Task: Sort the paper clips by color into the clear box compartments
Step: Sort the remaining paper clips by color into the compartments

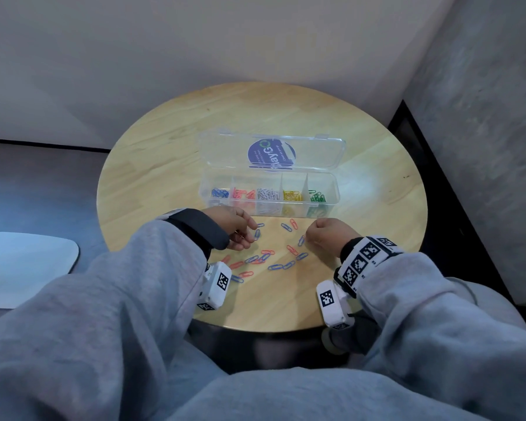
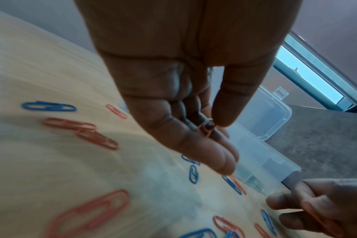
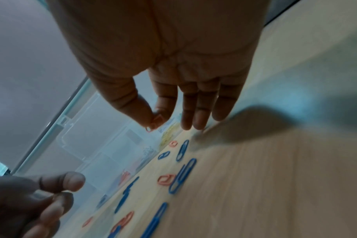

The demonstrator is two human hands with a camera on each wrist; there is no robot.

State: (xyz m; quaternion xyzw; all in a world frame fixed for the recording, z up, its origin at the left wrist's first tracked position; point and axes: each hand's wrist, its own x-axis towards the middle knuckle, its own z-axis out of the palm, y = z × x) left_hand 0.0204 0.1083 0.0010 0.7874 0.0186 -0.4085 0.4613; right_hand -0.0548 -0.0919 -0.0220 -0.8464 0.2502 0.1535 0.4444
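Observation:
The clear box point(image 1: 336, 189) stands open mid-table, its lid point(image 1: 322, 153) leaning back. Its compartments hold, left to right, blue clips point(image 1: 220, 193), red clips point(image 1: 243, 194), white clips point(image 1: 268, 194), yellow clips point(image 1: 291, 196) and green clips point(image 1: 318, 197). Loose blue clips point(image 1: 275, 266) and red clips point(image 1: 292, 249) lie scattered in front of the box. My left hand point(image 1: 246, 235) hovers over them and pinches a red clip point(image 2: 204, 129) between thumb and finger. My right hand point(image 1: 312, 235) pinches another red clip point(image 3: 154, 124) between thumb and forefinger.
The round wooden table point(image 1: 164, 153) sits in a corner, with walls behind and to the right. Its near edge point(image 1: 255, 328) is just above my grey-clad knees. A white flat object point(image 1: 28, 268) lies on the floor to the left.

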